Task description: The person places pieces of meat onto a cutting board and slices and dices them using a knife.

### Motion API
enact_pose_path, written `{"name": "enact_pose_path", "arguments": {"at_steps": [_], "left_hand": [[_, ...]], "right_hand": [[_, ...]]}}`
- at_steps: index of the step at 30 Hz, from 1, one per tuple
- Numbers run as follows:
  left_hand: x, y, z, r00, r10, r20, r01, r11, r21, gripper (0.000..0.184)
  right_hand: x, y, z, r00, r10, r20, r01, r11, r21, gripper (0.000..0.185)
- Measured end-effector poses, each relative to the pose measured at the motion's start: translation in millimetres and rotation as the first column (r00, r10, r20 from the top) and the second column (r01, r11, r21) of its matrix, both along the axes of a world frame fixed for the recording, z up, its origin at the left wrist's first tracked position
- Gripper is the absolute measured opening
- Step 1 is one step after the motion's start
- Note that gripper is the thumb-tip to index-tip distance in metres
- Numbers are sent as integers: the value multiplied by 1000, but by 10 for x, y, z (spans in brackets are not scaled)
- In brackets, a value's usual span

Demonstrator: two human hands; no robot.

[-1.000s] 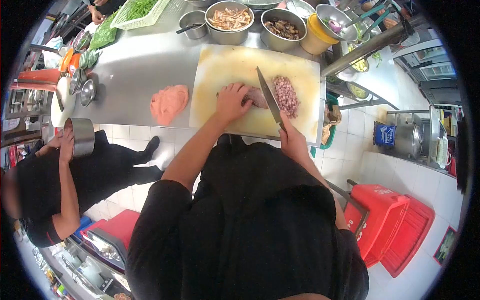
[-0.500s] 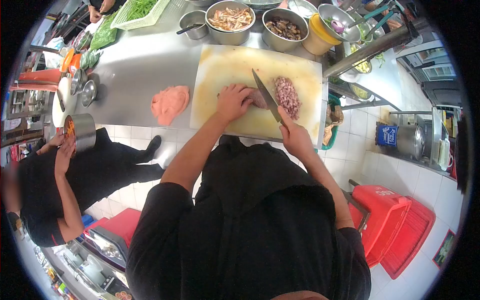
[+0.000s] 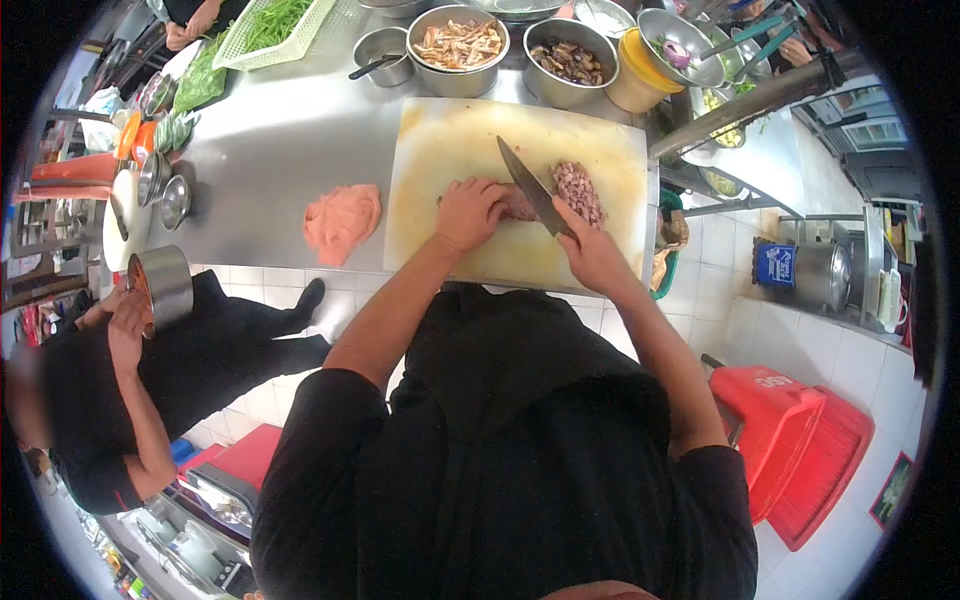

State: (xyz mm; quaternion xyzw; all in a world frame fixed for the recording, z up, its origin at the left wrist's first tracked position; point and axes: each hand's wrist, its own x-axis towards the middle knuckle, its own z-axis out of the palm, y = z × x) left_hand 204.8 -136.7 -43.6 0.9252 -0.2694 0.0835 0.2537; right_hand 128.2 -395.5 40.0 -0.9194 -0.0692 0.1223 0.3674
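A large kitchen knife (image 3: 528,182) is gripped by its handle in my right hand (image 3: 594,248), the blade pointing away and slightly left. My left hand (image 3: 470,214) presses down with curled fingers on a piece of dark reddish meat (image 3: 520,204). The blade lies against the right end of that piece, a short way from my left fingertips. To the right of the knife is a heap of diced meat (image 3: 577,190). All this rests on a yellowed white cutting board (image 3: 440,135). My left palm hides part of the meat.
A limp pink mass (image 3: 342,222) lies left of the board. Behind stand a pot of pale strips (image 3: 458,75), a pot of dark pieces (image 3: 565,88) and a yellow tub (image 3: 640,80). At left, another person holds a metal pot (image 3: 170,287). A red bin (image 3: 770,420) stands right.
My right hand and the knife have shifted slightly, the blade now nearer my left fingers. My left hand stays on the meat. The whole view has moved a little.
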Motion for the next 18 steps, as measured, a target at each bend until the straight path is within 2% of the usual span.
{"name": "enact_pose_path", "arguments": {"at_steps": [2, 5, 8, 11, 14, 17, 18], "left_hand": [[37, -15, -43, 1000, -8, 26, 9, 998, -65, 29], [116, 16, -41, 1000, -19, 3, 19, 999, -26, 30], [126, 17, 57, 996, -13, -93, 12, 1000, -9, 28], [74, 26, 23, 999, -15, -43, 18, 997, 71, 28], [21, 32, 44, 996, -83, -41, 85, 994, 61, 28], [-32, 37, 64, 992, -101, 71, 103, 994, -32, 23], [-51, 38, 59, 995, -91, 47, 91, 996, -10, 23]], "right_hand": [[-44, 48, -161, 999, -40, 2, 40, 999, -14, 66], [-84, 246, -228, 994, -99, -37, 96, 992, -83, 71], [-2, 268, -91, 998, -46, -40, 39, 988, -150, 72], [49, 259, 49, 1000, 31, -3, -31, 977, -213, 72], [-48, 210, 156, 997, 10, -73, -19, 991, -130, 72], [-49, 230, 194, 990, -21, -141, 1, 989, -145, 72], [-56, 239, 124, 992, -25, -120, 10, 992, -128, 72]]}}
